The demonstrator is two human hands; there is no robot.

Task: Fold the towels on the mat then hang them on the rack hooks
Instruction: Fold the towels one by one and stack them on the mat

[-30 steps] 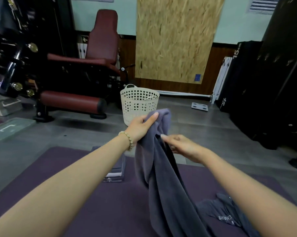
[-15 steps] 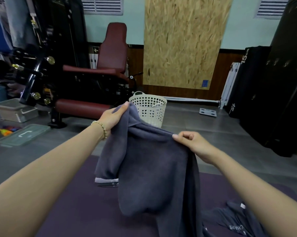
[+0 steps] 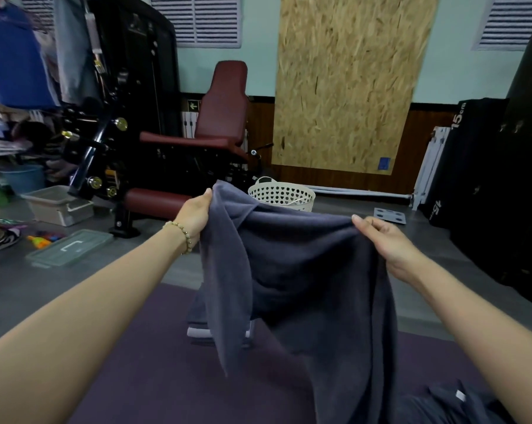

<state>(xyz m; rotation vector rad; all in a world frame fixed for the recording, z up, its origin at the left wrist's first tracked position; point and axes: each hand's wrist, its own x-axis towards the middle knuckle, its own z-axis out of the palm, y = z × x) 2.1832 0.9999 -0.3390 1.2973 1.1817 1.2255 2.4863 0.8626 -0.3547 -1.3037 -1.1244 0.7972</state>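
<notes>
Towel, one; left hand, right hand

The black upright pad is marked "15cm".

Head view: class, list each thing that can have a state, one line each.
grey towel: held up, spread between both hands
left hand: grips the towel's top corner
right hand: pinches the towel's top edge
folded towels: stacked on the purple mat
dark cloth: crumpled, unfolded, on the mat
laundry basket: upright
plastic box: open, no lid on
</notes>
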